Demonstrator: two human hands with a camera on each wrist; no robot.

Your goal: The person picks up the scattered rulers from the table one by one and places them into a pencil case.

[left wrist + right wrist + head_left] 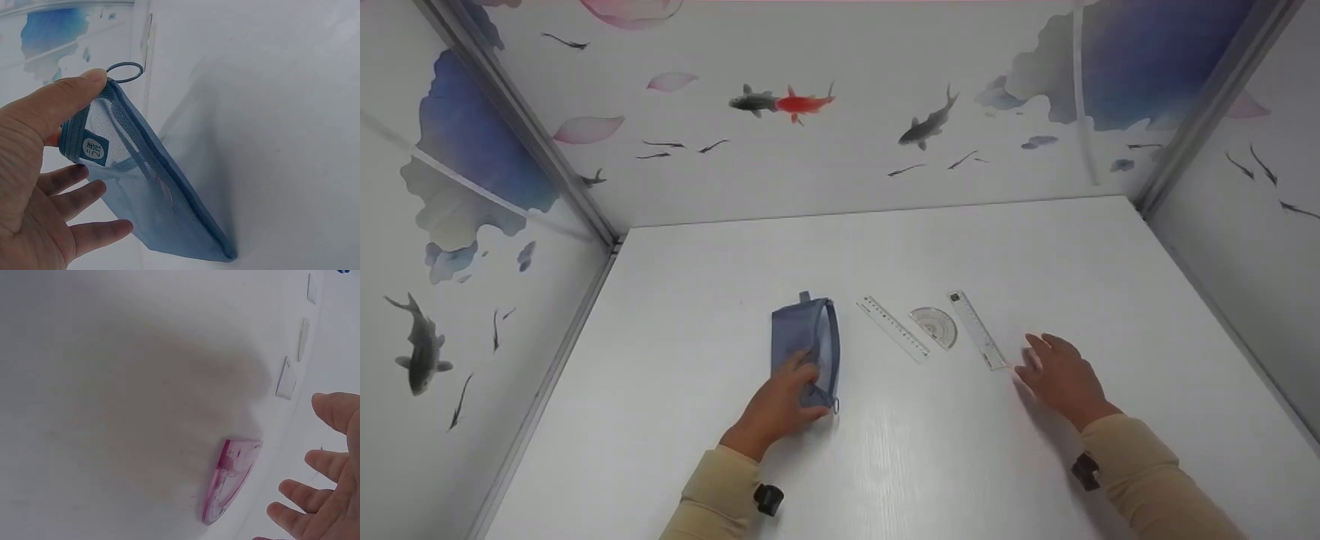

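Note:
My left hand (780, 401) grips a blue zip pouch (791, 330), whose mouth gapes along its right side. In the left wrist view, the thumb pinches the corner of the pouch (152, 185) beside a cord loop, while other fingers are spread. My right hand (1061, 375) hovers over the table with loosely bent fingers, holding nothing. Nearest to it in the right wrist view lies a pink-edged clear plastic drawing piece (228, 481), mostly hidden by the hand in the head view. A clear ruler (979, 330) lies just left of that hand.
A clear protractor (936, 328) and another clear ruler (894, 328) lie between the pouch and the first ruler. The white table (885, 465) is bordered by a back panel (840, 165) and side panels printed with fish.

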